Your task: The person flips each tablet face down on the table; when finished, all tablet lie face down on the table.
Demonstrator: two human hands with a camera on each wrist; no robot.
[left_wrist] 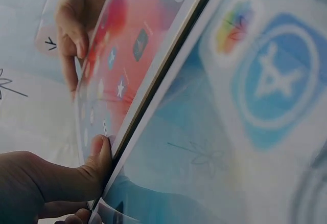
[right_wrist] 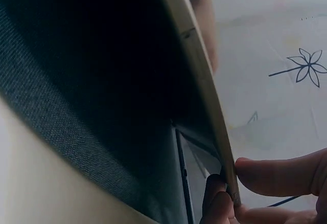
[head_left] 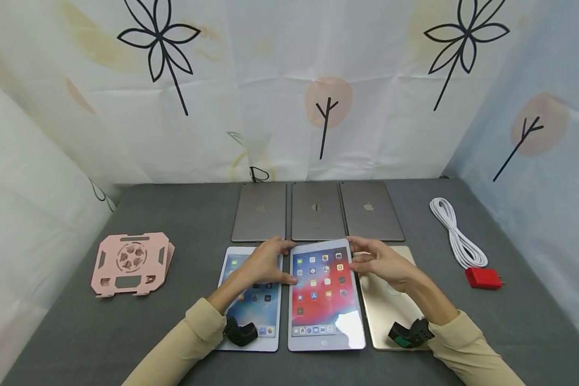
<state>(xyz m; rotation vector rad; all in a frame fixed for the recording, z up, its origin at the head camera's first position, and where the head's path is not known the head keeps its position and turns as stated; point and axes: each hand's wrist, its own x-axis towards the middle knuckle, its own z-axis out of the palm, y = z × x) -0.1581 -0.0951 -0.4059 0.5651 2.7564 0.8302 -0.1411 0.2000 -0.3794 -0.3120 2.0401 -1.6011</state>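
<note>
From my head view, I have the white tablet point(head_left: 318, 305) near the middle of the table's point(head_left: 198, 214) front edge, its lit screen facing up in red and blue. My left hand point(head_left: 267, 262) grips it at its upper left side, thumb on the front face and fingers behind, as the left wrist view shows. My right hand point(head_left: 380, 262) pinches it at the upper right corner between thumb and fingers. In the right wrist view its far end is raised off the cloth, so it lies tilted.

Just left of it, a second tablet point(head_left: 258, 316) lies with its blue screen up, partly hidden beneath my left hand and forearm. Just to the right lies a gold tablet point(head_left: 391, 303), back up, partly under my right arm.

Three gray tablets point(head_left: 316, 222) lie backs up in a row at the middle of the far edge. I see a pink stand point(head_left: 131, 268) toward the left edge, and a bundled white cable point(head_left: 455, 230) beside a red charger point(head_left: 483, 278) near the right edge.
</note>
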